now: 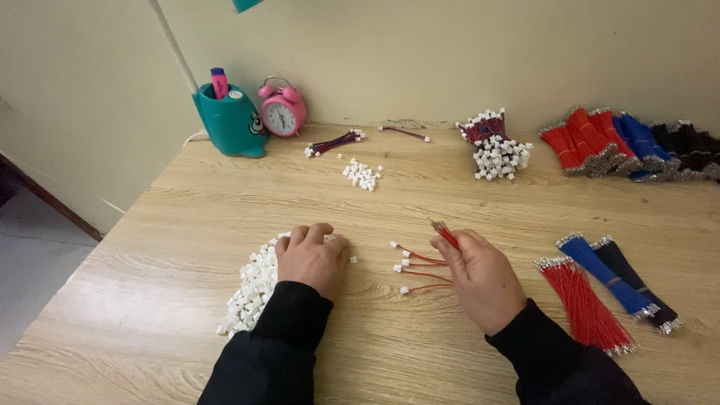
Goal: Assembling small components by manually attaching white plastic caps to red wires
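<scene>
Fingers (447,241) of the right hand (480,281) pinch a red wire (444,232); the left hand (311,259) rests curled on the connector pile (251,289). Beside that pile lie four finished wires (416,268), with many connectors and red bundle (585,304) unused.

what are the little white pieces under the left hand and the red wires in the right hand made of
White pieces: probably moulded plastic, matte and uniformly white, blocky.
Red wires: seemingly thin metal wire in smooth red plastic insulation, with bare silvery tips showing above the right hand.
The left hand rests on the pile, which lies on a wood-grain table, possibly laminate.
</scene>
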